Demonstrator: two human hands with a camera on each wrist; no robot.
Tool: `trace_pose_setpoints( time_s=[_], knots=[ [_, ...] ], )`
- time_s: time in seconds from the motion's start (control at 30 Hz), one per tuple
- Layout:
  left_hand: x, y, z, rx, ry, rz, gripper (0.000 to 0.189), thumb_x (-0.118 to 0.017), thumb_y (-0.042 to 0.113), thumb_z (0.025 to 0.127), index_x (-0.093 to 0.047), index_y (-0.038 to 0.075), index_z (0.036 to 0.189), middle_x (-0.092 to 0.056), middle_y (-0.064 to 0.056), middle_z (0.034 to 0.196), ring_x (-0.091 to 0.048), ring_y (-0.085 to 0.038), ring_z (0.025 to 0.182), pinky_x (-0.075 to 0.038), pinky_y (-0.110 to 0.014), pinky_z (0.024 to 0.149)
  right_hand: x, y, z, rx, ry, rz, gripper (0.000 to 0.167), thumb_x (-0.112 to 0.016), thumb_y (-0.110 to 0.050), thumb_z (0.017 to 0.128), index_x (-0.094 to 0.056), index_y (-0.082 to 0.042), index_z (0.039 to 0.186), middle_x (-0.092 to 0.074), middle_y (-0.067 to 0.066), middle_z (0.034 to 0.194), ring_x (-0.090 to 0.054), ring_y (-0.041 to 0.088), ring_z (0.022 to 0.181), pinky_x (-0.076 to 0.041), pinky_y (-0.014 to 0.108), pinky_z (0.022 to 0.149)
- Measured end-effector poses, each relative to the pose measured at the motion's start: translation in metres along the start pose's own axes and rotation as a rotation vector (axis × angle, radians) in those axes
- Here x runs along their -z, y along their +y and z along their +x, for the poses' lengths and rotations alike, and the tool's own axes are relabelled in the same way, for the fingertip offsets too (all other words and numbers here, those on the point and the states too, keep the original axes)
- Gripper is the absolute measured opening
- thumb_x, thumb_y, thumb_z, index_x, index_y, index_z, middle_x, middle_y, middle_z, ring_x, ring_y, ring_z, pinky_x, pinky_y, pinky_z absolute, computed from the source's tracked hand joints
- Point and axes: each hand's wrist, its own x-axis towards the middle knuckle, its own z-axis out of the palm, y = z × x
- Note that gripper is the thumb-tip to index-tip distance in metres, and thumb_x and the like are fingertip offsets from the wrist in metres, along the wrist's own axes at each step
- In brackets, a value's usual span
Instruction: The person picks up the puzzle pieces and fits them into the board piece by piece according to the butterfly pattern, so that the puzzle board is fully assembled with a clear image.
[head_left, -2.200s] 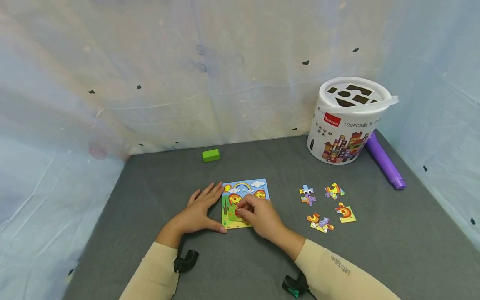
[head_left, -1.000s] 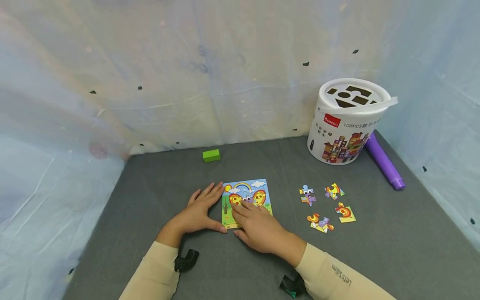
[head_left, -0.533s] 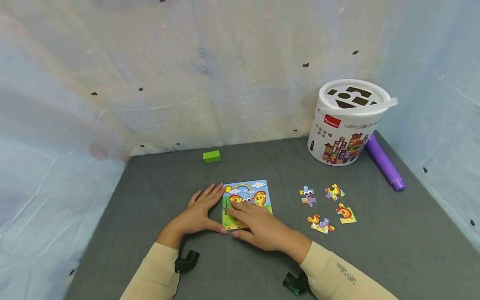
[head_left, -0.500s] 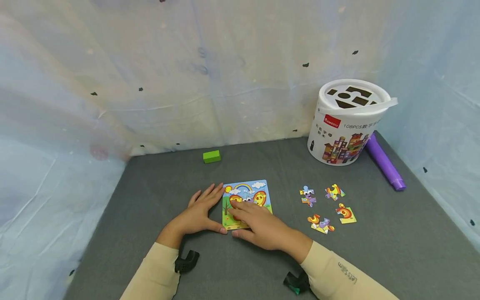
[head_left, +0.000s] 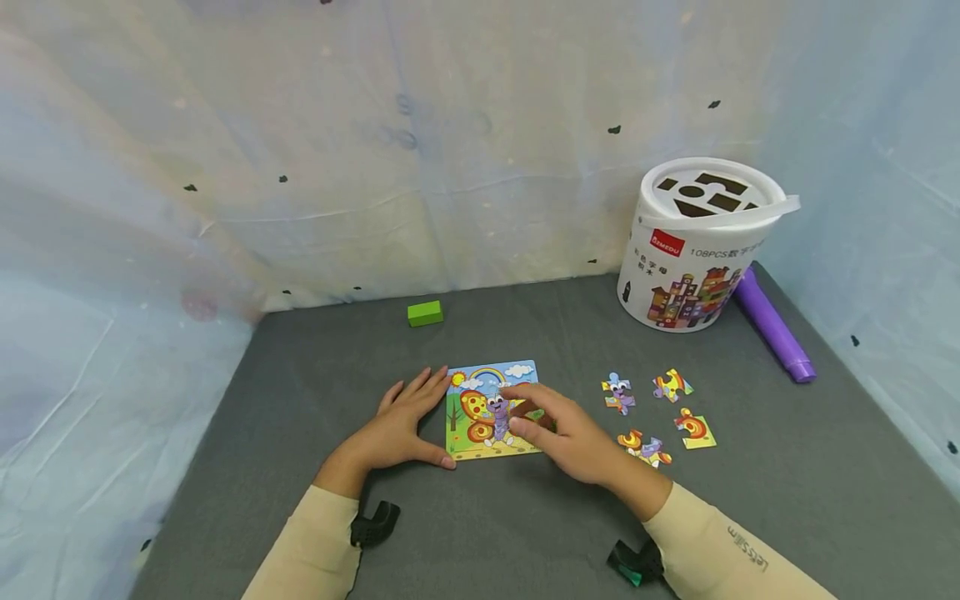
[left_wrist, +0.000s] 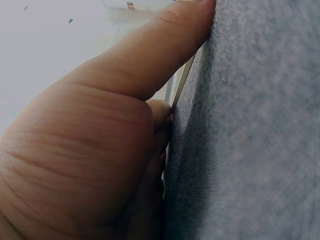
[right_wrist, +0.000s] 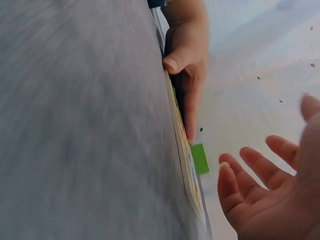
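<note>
A jigsaw puzzle board with a butterfly, rainbow and tree picture lies flat on the grey table. My left hand rests along its left edge, fingers spread straight and thumb at the near left corner. Above the board's right side is my right hand, its fingers loosely bent with nothing between them; it hides part of the right wing. In the right wrist view the fingers of the right hand stand clear of the board's edge. The left wrist view shows the thumb down at the table surface.
Several loose puzzle pieces lie to the right of the board. A green block sits behind it. At the back right stands a white bucket with a slotted lid, beside a purple tube. Plastic sheeting walls the table.
The right hand pinched a piece over the board's lower left, then pressed there with flat fingers. Now it has lifted and moved right, uncovering the left wing and body. The left hand stays put.
</note>
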Motion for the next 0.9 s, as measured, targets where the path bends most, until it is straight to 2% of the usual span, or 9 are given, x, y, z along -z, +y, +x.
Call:
trace_pose_setpoints(
  time_s=[0.07,0.23,0.33,0.5,0.67,0.9],
  knots=[
    [0.000,0.000,0.000,-0.002,-0.001,0.000,0.136,-0.094,0.067,0.074,-0.019,0.021,0.177,-0.009,0.005,0.181,0.001,-0.024,0.166,0.006,-0.060,0.126,0.009,0.002,-0.006,-0.015,0.014,0.062,0.041,-0.053,-0.012,0.116,-0.056,-0.003,0.156,-0.060,0.023,0.146,-0.063,0.047,0.123,-0.058,0.039,0.093],
    [0.000,-0.001,0.001,0.000,-0.001,0.001,0.136,-0.094,0.068,0.074,-0.019,0.021,0.177,-0.009,0.005,0.181,0.001,-0.023,0.166,0.006,-0.060,0.126,0.034,0.007,-0.020,-0.040,0.025,0.183,0.050,-0.032,-0.023,0.121,-0.046,0.008,0.158,-0.050,0.034,0.152,-0.060,0.051,0.127,-0.055,0.044,0.094],
    [-0.001,-0.001,0.001,0.005,0.000,-0.001,0.136,-0.095,0.068,0.073,-0.019,0.022,0.177,-0.009,0.005,0.181,0.002,-0.023,0.166,0.006,-0.060,0.126,0.050,0.009,-0.026,-0.028,0.019,0.228,0.062,-0.019,-0.036,0.122,-0.040,0.007,0.161,-0.047,0.038,0.152,-0.060,0.049,0.128,-0.055,0.047,0.093],
    [-0.002,-0.001,0.001,0.002,-0.005,-0.006,0.136,-0.094,0.068,0.074,-0.019,0.022,0.177,-0.009,0.004,0.181,0.002,-0.023,0.166,0.007,-0.060,0.126,0.074,0.011,-0.037,-0.021,0.038,0.265,0.081,-0.007,-0.054,0.117,-0.033,0.004,0.167,-0.046,0.036,0.156,-0.057,0.047,0.133,-0.053,0.048,0.099],
    [-0.001,-0.001,0.001,0.004,-0.007,-0.013,0.136,-0.095,0.067,0.074,-0.019,0.021,0.177,-0.009,0.004,0.181,0.002,-0.023,0.166,0.007,-0.060,0.126,0.092,0.017,-0.046,-0.016,0.108,0.284,0.087,-0.005,-0.059,0.115,-0.030,0.004,0.168,-0.044,0.037,0.157,-0.054,0.043,0.140,-0.050,0.046,0.107],
    [-0.001,-0.001,0.001,0.004,0.000,-0.002,0.136,-0.094,0.068,0.073,-0.019,0.022,0.177,-0.009,0.005,0.181,0.001,-0.023,0.166,0.006,-0.060,0.126,0.110,0.030,-0.053,0.001,0.190,0.207,0.078,-0.015,-0.053,0.118,-0.030,0.005,0.168,-0.050,0.031,0.155,-0.055,0.036,0.140,-0.047,0.041,0.108]
  ],
)
